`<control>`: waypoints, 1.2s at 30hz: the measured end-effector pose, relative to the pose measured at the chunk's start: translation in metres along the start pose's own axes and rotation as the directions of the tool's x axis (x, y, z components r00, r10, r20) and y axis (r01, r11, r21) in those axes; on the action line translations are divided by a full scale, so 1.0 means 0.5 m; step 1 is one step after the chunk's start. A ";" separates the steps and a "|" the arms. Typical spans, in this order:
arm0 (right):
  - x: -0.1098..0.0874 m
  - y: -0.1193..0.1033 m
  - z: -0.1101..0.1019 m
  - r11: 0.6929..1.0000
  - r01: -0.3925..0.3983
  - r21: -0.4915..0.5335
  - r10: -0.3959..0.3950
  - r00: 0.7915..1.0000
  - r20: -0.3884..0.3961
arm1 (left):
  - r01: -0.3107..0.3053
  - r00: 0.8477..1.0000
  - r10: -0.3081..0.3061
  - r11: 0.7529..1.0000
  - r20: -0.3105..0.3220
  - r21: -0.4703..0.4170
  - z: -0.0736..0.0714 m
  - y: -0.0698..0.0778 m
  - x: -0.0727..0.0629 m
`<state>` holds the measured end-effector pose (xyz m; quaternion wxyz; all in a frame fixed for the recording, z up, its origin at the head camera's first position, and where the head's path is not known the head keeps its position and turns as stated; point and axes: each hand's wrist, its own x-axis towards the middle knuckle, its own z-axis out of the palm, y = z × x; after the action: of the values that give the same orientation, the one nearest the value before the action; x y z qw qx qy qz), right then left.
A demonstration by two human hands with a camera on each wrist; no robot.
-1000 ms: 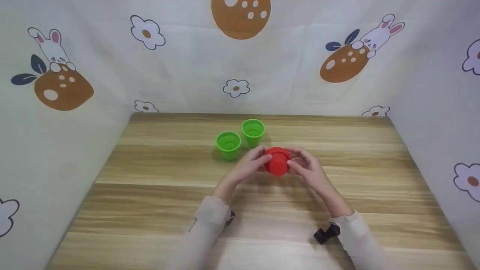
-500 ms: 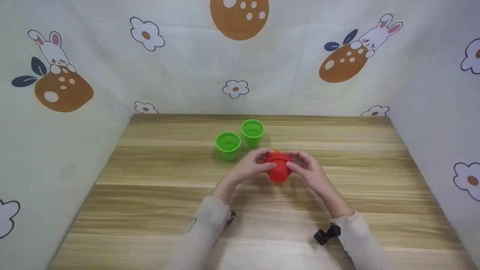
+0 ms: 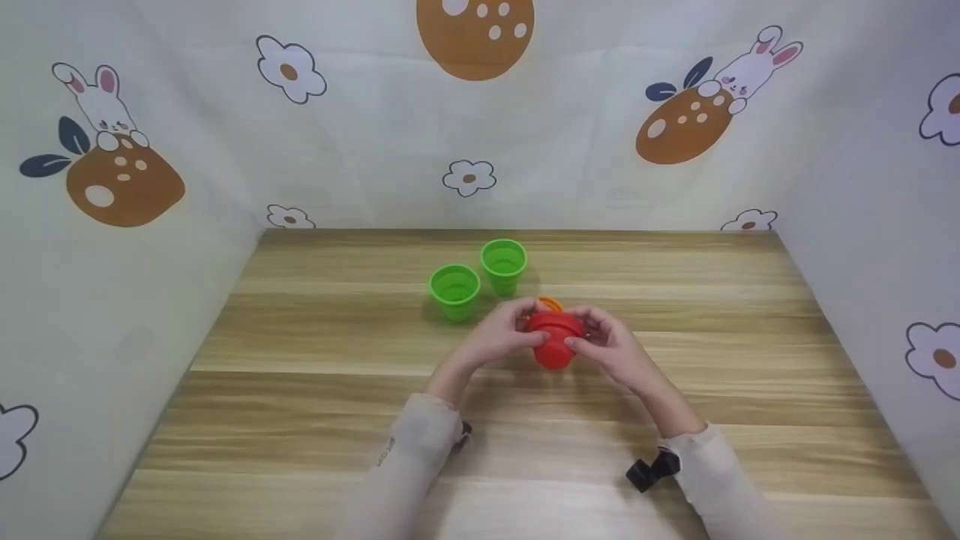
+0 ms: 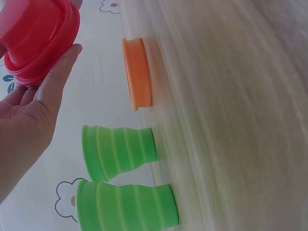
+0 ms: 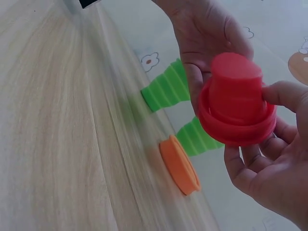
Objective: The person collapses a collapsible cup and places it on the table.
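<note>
A wood-grain table is enclosed by white, cartoon-printed fabric. Above it, a red, stepped, flexible-looking cup is pinched by both the left hand and right hand. It is now held slightly nearer the person than a second ago, so a low, round orange piece is revealed behind; two ribbed green cups are seen upright. The red cup appears partly collapsed, its reshaping apparently unfinished.

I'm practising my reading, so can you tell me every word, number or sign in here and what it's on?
None can be read.
Left sleeve: a small dark mark, too small and blurred to read; it may not be writing.
Red cup, green cups, orange piece: no lettering shows.
Patterned cloth: just drawings, like rabbits and flowers.
</note>
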<state>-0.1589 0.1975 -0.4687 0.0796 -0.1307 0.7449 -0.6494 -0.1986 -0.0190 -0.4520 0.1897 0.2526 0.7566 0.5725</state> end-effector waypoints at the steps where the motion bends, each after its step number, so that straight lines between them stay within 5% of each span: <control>1: 0.000 -0.001 0.001 1.000 -0.001 -0.008 0.001 1.000 -0.010 | -0.008 1.000 0.008 1.000 -0.003 0.007 0.000 0.001 0.000; 11: -0.004 -0.004 -0.004 1.000 -0.003 0.026 0.004 0.999 -0.047 | -0.027 0.999 0.027 1.000 -0.030 0.013 -0.001 0.001 -0.003; 21: -0.007 -0.001 -0.013 0.995 0.026 0.099 -0.027 1.000 0.009 | -0.019 0.998 0.019 1.000 -0.064 0.001 0.002 0.003 -0.005; 28: -0.005 -0.004 -0.002 0.998 0.010 0.059 -0.008 0.999 -0.048 | -0.035 0.996 0.038 0.998 -0.077 0.046 0.005 0.000 -0.003; 36: -0.002 -0.006 0.006 1.000 0.023 -0.009 -0.024 0.989 -0.144 | -0.009 0.999 0.007 0.998 -0.033 -0.055 0.006 0.000 -0.003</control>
<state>-0.1571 0.1946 -0.4661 0.0172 -0.0925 0.7493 -0.6555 -0.1959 -0.0176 -0.4528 0.1817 0.2408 0.7427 0.5979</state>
